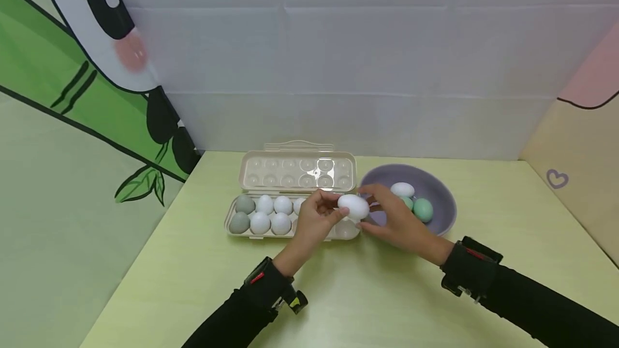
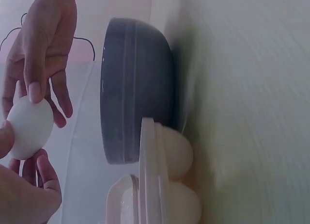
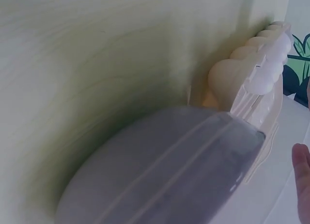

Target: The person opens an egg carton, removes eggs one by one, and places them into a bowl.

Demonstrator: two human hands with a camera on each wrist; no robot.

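Above the right end of an egg tray (image 1: 345, 230), my left hand (image 1: 311, 224) pinches a white egg (image 1: 354, 207) between thumb and fingers. My right hand (image 1: 394, 222) is at the egg's other side, its thumb and fingers spread around that end. In the left wrist view the right thumb (image 2: 35, 86) overlaps the egg's edge while the other fingers extend past it. The tray holds two grey-green eggs (image 1: 239, 223) at its left end and several white eggs (image 1: 260, 223) beside them; my left hand hides part of it.
Behind the tray its clear lid (image 1: 251, 159) lies folded back. A purple-grey bowl (image 1: 445, 205) stands right of the tray, under my right hand, with a white egg (image 1: 402, 189) and green eggs (image 1: 423, 210) inside. A pale wall (image 1: 338, 69) rises behind the table (image 1: 193, 283).
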